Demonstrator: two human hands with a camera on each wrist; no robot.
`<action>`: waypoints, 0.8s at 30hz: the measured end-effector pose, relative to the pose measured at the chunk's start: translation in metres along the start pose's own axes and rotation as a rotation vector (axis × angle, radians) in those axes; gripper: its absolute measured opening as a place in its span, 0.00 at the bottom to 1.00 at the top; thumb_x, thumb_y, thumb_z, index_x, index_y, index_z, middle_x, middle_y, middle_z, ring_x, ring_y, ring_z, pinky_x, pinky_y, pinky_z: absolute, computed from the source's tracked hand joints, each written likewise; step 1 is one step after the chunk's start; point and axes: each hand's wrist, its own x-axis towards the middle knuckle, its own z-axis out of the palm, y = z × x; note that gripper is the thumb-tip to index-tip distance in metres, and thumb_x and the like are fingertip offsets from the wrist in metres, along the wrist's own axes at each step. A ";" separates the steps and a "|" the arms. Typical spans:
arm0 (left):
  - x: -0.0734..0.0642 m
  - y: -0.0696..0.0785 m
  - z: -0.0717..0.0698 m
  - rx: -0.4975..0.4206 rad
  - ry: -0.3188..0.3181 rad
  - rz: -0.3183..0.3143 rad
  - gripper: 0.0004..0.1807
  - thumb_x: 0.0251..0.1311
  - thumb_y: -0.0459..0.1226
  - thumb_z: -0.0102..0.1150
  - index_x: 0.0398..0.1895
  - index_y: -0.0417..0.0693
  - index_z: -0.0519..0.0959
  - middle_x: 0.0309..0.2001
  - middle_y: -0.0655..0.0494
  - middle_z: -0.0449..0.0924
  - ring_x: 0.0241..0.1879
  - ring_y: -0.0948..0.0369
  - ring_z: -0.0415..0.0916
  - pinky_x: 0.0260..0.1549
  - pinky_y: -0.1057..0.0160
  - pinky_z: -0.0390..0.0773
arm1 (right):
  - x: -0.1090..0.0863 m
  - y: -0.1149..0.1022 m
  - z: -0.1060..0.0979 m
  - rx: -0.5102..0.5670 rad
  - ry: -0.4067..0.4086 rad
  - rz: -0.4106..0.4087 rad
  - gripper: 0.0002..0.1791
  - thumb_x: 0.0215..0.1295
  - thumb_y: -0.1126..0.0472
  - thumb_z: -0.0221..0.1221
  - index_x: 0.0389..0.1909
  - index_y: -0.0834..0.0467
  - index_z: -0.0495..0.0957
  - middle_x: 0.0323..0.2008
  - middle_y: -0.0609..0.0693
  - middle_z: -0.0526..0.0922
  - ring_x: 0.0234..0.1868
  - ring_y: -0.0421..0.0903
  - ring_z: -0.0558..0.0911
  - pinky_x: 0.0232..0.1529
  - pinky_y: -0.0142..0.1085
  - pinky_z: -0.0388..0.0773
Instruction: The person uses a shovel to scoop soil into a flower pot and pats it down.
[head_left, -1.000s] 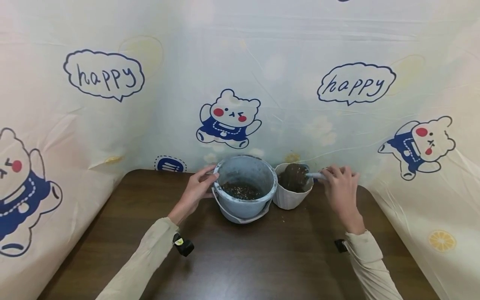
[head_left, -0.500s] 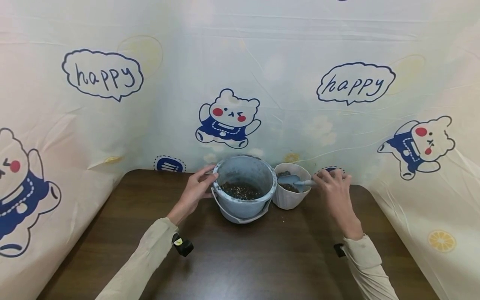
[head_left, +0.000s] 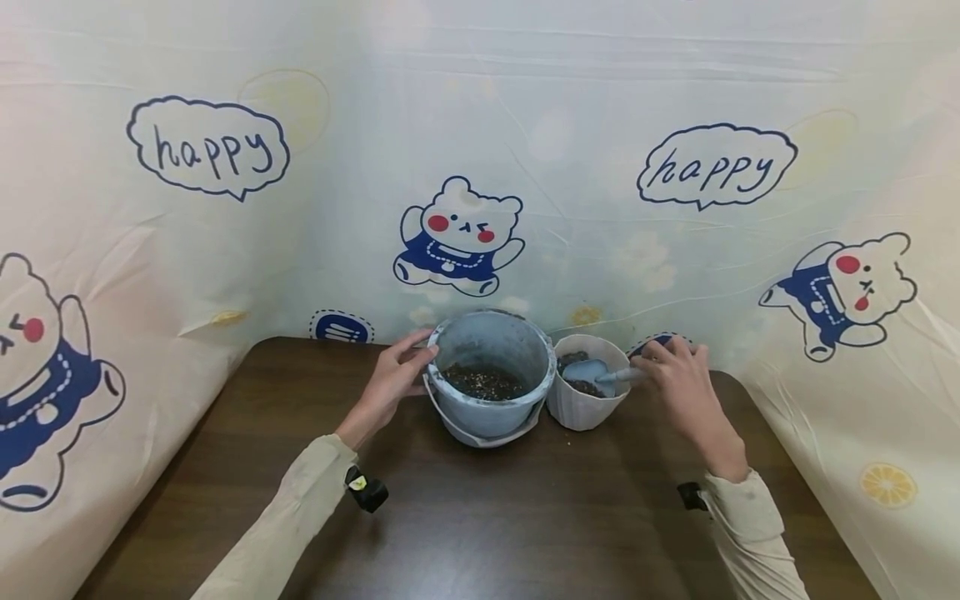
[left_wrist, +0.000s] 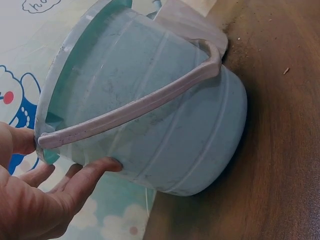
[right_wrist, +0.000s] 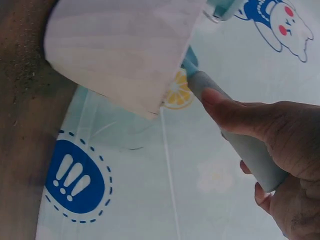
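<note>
A light blue bucket [head_left: 483, 417] stands upright on the table with dark, speckled soil [head_left: 483, 382] in its bottom. My left hand [head_left: 386, 379] holds its left side, thumb at the rim and fingers against the outer wall. In the left wrist view, the pale bail handle [left_wrist: 135, 110] hangs down across the bucket. Close to the bucket's right is a white ribbed pot [head_left: 587, 412] with some dark soil in it. My right hand [head_left: 678, 383] grips the grey handle of a blue garden trowel [head_left: 588, 375], whose blade is inside the pot's mouth.
The brown wooden table [head_left: 480, 517] ends just behind the containers, at a printed cloth backdrop [head_left: 570, 150]. Crumbs of soil [left_wrist: 240, 37] lie on the wood near the pot's base.
The trowel carried a heap of soil over the pot; its blade is now mostly bare and lower in the pot. The pot has shifted slightly toward me. My left hand stays put.
</note>
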 end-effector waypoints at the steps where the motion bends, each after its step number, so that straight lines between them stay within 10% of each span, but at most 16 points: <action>1: 0.000 0.000 0.000 0.000 0.002 0.000 0.28 0.80 0.43 0.53 0.79 0.52 0.67 0.72 0.42 0.68 0.68 0.45 0.70 0.53 0.49 0.87 | 0.000 0.000 -0.002 0.003 -0.005 -0.004 0.17 0.45 0.68 0.80 0.39 0.60 0.90 0.37 0.53 0.83 0.36 0.56 0.69 0.34 0.52 0.58; 11: 0.001 0.001 -0.001 0.006 0.000 0.000 0.28 0.80 0.43 0.53 0.79 0.52 0.67 0.72 0.42 0.68 0.68 0.45 0.71 0.52 0.49 0.87 | -0.010 -0.007 -0.011 -0.073 0.136 -0.025 0.17 0.55 0.79 0.69 0.44 0.61 0.89 0.43 0.58 0.85 0.42 0.63 0.74 0.37 0.61 0.64; 24: 0.001 -0.001 0.001 0.006 -0.006 0.012 0.29 0.79 0.44 0.54 0.79 0.50 0.66 0.73 0.41 0.67 0.69 0.44 0.70 0.53 0.48 0.87 | -0.009 -0.015 -0.008 -0.050 0.388 0.184 0.15 0.67 0.78 0.62 0.51 0.61 0.84 0.47 0.66 0.84 0.49 0.71 0.74 0.48 0.72 0.60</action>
